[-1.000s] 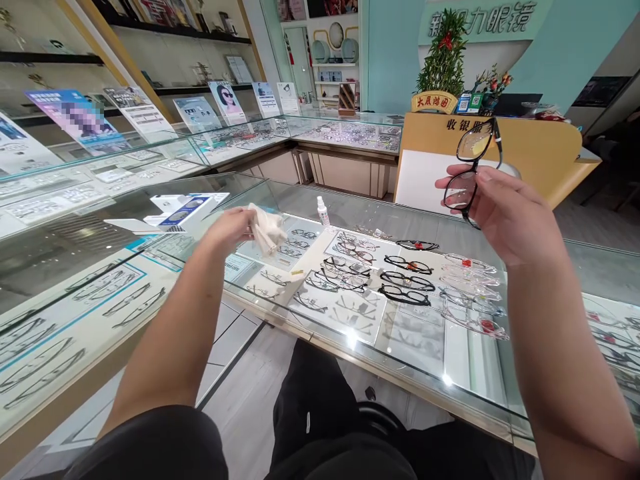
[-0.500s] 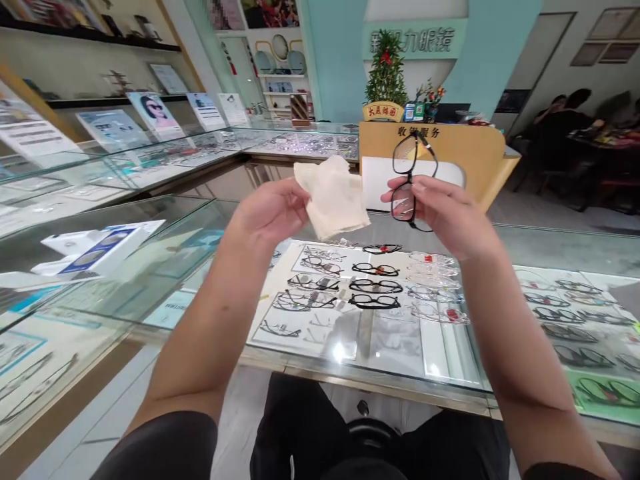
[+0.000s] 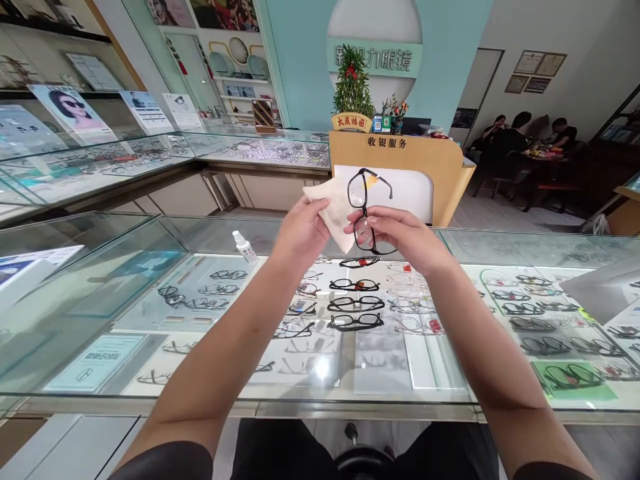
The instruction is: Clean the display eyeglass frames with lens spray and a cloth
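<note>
A cream cloth (image 3: 336,212) hangs from my left hand (image 3: 306,230), pinched between thumb and fingers. Beside it, my right hand (image 3: 400,233) grips a pair of black-framed glasses (image 3: 357,193) near the bridge and lower lens. The glasses are turned on end, one lens above the other, with an arm unfolded to the right. The cloth's right edge is close beside the lenses; whether they touch I cannot tell. Below both hands, several black glasses (image 3: 355,304) lie in a column at the glass counter (image 3: 280,408).
A white spray bottle (image 3: 244,247) stands left of my left hand. More glasses (image 3: 545,345) lie on the right. Behind the counter are a wooden cash desk (image 3: 445,180) with a plant (image 3: 351,87), and several people (image 3: 520,137) seated at the back right.
The cloth and the glasses have come closer together. The view has turned to the right, and the spray bottle now shows. Both hands keep their hold.
</note>
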A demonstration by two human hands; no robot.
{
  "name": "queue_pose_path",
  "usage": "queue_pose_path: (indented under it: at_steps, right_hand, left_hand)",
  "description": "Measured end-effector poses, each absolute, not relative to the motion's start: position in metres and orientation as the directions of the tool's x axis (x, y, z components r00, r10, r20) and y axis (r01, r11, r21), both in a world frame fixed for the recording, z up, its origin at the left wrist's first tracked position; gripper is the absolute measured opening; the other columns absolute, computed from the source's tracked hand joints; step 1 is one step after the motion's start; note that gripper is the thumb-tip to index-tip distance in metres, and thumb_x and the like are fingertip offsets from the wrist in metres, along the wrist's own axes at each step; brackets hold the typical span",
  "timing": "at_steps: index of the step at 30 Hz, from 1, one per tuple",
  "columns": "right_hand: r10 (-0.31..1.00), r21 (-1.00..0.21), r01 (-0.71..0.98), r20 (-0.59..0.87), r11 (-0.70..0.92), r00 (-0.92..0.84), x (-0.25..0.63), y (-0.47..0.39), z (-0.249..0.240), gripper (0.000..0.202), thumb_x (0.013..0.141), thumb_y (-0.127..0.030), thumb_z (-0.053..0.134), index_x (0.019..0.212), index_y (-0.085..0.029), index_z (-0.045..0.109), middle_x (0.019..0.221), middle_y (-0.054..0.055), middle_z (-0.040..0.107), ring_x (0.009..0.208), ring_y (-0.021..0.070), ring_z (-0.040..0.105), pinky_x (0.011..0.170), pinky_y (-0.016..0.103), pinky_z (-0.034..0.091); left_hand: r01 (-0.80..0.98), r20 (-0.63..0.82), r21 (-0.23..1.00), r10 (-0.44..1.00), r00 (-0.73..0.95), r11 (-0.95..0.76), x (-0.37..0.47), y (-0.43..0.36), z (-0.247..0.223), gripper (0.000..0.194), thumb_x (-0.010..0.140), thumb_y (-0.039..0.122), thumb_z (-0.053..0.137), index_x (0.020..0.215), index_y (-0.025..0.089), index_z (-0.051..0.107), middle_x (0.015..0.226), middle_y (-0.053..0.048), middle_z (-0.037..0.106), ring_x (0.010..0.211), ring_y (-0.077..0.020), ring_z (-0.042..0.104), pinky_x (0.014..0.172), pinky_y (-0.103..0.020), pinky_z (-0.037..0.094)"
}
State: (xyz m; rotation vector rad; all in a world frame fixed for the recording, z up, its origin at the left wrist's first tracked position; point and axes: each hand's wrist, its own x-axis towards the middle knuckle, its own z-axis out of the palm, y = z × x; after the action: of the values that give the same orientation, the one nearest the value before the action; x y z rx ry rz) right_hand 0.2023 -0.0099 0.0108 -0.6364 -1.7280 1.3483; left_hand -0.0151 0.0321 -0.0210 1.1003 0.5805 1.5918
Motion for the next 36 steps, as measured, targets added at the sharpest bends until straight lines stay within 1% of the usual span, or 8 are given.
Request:
queue_pose_path:
  at_steps: [5,11,17,24,27,30,33,36]
  right_hand:
    - [0.812,-0.958,-0.078,0.274,0.274,-0.514,0.196,-0.006,0.005,0.027,0.102,-0.045,0.068,0.092,-0.022,0.077,0.106,0.005,0.081,0.098,0.0188,0.067,0.095,0.036,0.053]
    - [0.822,-0.937,-0.104,0.344,0.334,-0.453,0.186,-0.004,-0.001,0.029,0.104,-0.045,0.066,0.114,-0.022,0.080,0.095,0.003,0.076,0.093,0.0184,0.063,0.088,0.033,0.049]
    - [0.806,-0.937,-0.089,0.336,0.337,-0.487,0.177,-0.004,-0.005,0.031,0.101,-0.050,0.068,0.110,-0.021,0.077,0.090,0.002,0.071,0.091,0.0188,0.062,0.085,0.033,0.047]
    - [0.788,-0.933,-0.075,0.340,0.353,-0.513,0.174,-0.002,-0.009,0.030,0.103,-0.048,0.065,0.104,-0.021,0.075,0.089,0.001,0.071,0.088,0.0177,0.061,0.083,0.032,0.045]
    - [0.775,-0.930,-0.090,0.349,0.357,-0.526,0.173,-0.001,-0.011,0.031,0.103,-0.050,0.066,0.103,-0.021,0.075,0.090,0.001,0.071,0.087,0.0176,0.061,0.081,0.031,0.045]
    - [0.761,-0.927,-0.096,0.355,0.363,-0.544,0.173,-0.001,-0.012,0.030,0.104,-0.048,0.065,0.098,-0.021,0.075,0.092,0.002,0.070,0.087,0.0172,0.061,0.081,0.031,0.045]
    - [0.753,-0.923,-0.111,0.366,0.368,-0.547,0.174,-0.001,-0.011,0.028,0.107,-0.043,0.063,0.094,-0.021,0.075,0.090,0.002,0.070,0.086,0.0171,0.060,0.082,0.032,0.045]
    - [0.742,-0.924,-0.151,0.373,0.351,-0.556,0.177,0.001,-0.013,0.027,0.108,-0.041,0.062,0.099,-0.021,0.078,0.089,0.002,0.070,0.086,0.0174,0.062,0.081,0.031,0.046]
  left_hand:
    - [-0.493,0.349,0.805,0.935,-0.060,-0.332,-0.005,0.018,-0.019,0.030,0.089,0.020,0.079,0.116,0.025,0.066,0.106,-0.004,0.080,0.084,-0.0186,0.076,0.075,-0.033,0.063]
    - [-0.479,0.385,0.800,0.922,-0.050,-0.360,0.001,0.012,-0.016,0.029,0.092,0.026,0.083,0.110,0.026,0.060,0.092,0.001,0.075,0.068,-0.0155,0.071,0.064,-0.030,0.060]
    - [-0.449,0.432,0.794,0.900,-0.057,-0.409,-0.001,0.017,-0.019,0.036,0.087,0.032,0.089,0.100,0.026,0.056,0.084,0.004,0.069,0.057,-0.0104,0.062,0.053,-0.025,0.049]
    - [-0.480,0.377,0.810,0.926,-0.015,-0.337,-0.003,0.019,-0.014,0.048,0.101,0.069,0.069,0.089,0.023,0.060,0.073,0.000,0.066,0.060,-0.0162,0.070,0.048,-0.028,0.049]
    - [-0.485,0.363,0.806,0.931,-0.049,-0.340,-0.002,0.019,-0.015,0.043,0.090,0.057,0.090,0.090,0.023,0.062,0.071,0.004,0.064,0.054,-0.0113,0.064,0.043,-0.024,0.044]
    - [-0.501,0.350,0.800,0.935,-0.057,-0.330,-0.002,0.017,-0.015,0.055,0.071,0.046,0.107,0.096,0.025,0.063,0.076,0.008,0.065,0.052,-0.0081,0.061,0.041,-0.021,0.042]
    - [-0.526,0.317,0.803,0.948,-0.021,-0.280,-0.003,0.016,-0.014,0.068,0.059,0.047,0.112,0.104,0.025,0.065,0.082,0.008,0.069,0.053,-0.0073,0.061,0.040,-0.021,0.042]
    - [-0.514,0.313,0.823,0.948,0.059,-0.240,-0.004,0.015,-0.012,0.069,0.061,0.048,0.112,0.108,0.023,0.068,0.080,0.006,0.069,0.054,-0.0076,0.060,0.042,-0.022,0.043]
